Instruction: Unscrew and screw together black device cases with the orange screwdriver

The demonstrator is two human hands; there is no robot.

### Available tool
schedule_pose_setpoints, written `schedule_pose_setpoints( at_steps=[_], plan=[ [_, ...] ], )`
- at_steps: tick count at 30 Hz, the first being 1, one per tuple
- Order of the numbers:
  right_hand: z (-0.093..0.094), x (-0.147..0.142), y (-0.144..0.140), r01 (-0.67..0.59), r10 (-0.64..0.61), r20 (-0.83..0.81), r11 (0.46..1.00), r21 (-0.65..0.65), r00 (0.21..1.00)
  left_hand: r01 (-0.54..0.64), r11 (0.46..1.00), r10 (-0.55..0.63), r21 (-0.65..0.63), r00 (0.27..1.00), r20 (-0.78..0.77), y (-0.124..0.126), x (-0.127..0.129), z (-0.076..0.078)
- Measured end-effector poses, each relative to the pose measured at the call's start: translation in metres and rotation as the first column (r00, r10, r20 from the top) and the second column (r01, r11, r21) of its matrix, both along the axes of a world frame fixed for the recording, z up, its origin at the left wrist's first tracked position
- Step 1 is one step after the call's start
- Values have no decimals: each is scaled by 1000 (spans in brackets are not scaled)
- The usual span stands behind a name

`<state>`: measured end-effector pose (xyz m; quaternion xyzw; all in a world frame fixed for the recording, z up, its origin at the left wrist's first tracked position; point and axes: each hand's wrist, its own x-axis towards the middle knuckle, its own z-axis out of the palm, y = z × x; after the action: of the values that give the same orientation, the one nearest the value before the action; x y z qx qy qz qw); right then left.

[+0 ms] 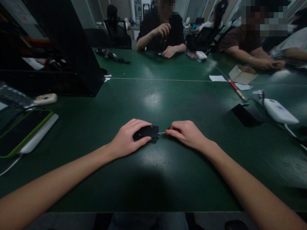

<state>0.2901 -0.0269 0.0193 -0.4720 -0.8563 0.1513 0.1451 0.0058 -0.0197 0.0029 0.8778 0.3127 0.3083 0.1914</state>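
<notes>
My left hand (128,137) is closed around a small flat black box-shaped device (146,131), pressing it to the green table (153,182). Tiny screws or holes dot its upper face. From the right, my right hand (188,134) grips a screwdriver (167,131) by its orange-red handle, most of which is covered by the fingers. The thin metal shaft points left and its tip meets the right end of the device. Whether the tip sits in a screw cannot be made out.
At left lie a green-edged tablet-like device (26,131) and a black shelf unit (72,48). A black flat piece (246,115), a white power strip (279,110) and an open carton (242,75) are at right. Across the table a person (160,32) holds a screwdriver; another sits at right.
</notes>
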Motion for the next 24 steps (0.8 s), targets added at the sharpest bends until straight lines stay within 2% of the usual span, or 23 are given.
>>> schedule_pose_setpoints(
  at_steps=[4, 8, 12, 16, 21, 24],
  plan=[
    [4, 9, -4, 57, -66, 64, 990, 128, 996, -16, 999, 17, -49, 1000, 15, 4, -12, 0],
    [4, 10, -8, 42, -77, 135, 969, 244, 988, -5, 993, 4, -117, 1000, -12, 13, -29, 2],
    [0, -3, -10, -2, -36, 146, 967, 255, 989, -42, 979, 41, -201, 999, -9, 18, -36, 2],
    [-3, -15, -11, -42, 25, 74, 970, 239, 997, -47, 969, 54, -242, 998, 24, 19, -35, 0],
    [-2, -16, -11, -84, 76, 42, 974, 211, 996, -55, 967, 65, -250, 997, 31, 18, -34, -1],
    [-2, -15, -13, -85, 72, 63, 968, 236, 995, -63, 961, 78, -269, 996, 43, 17, -34, -1]
  ],
)
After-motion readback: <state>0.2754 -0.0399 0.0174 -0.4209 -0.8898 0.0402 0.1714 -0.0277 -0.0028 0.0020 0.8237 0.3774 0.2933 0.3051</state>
